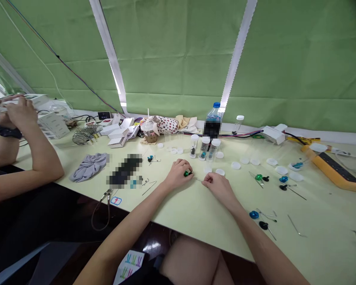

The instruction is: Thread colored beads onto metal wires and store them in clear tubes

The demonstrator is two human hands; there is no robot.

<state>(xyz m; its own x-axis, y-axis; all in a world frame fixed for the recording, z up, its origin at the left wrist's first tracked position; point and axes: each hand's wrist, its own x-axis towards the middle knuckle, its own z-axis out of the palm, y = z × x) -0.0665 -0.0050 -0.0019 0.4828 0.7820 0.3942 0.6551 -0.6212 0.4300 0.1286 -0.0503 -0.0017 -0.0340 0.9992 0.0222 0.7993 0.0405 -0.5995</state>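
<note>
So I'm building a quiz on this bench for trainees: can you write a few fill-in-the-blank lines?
1. The left hand pinches a small ____ bead-like part.
2. The right hand holds a thin metal ____.
3. The water bottle has a ____ cap.
4. Three capped vials stand ____ the hands.

Missing: green; pin; blue; behind

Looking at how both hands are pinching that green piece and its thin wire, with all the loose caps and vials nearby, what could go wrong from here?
The green piece in the left hand is small; it might slip and roll among the loose white caps. The thin wire pinched by the right hand could bend or prick a fingertip. The upright vials stand just behind the hands and could be knocked over.
</note>
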